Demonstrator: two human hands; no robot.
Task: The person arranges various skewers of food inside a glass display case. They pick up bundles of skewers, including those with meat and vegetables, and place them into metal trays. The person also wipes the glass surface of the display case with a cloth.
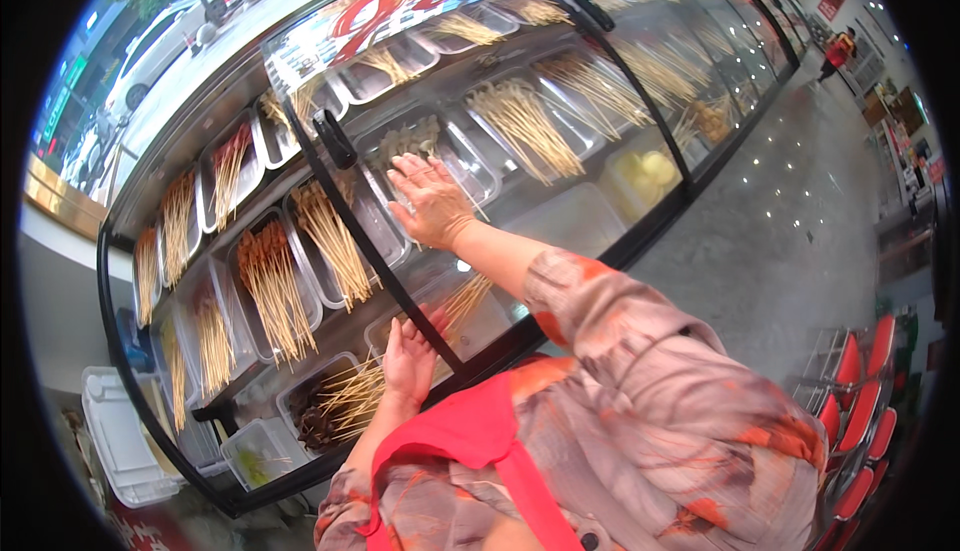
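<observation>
My right hand (429, 202) lies flat, fingers extended, against the glass door (540, 198) of a skewer display cabinet, below a black handle (334, 140). Lower down, my left hand (409, 363) is at the door's black upright frame (375, 266), palm partly showing. A pinkish patch beyond that frame could be fingers or a reflection. Neither hand holds a skewer. Left of the frame, the cabinet looks open, with trays of meat skewers (271, 266), pale-topped skewers (330, 228) and dark skewers (330, 408) on bamboo sticks. Behind the glass are more skewers (521, 120).
A second black handle (594, 12) is farther along the cabinet. White plastic bins (124, 431) stand at its left end. Red chairs (855, 416) are at right on the grey floor (757, 236). A person (836, 52) is far off, and cars (161, 48) show outside.
</observation>
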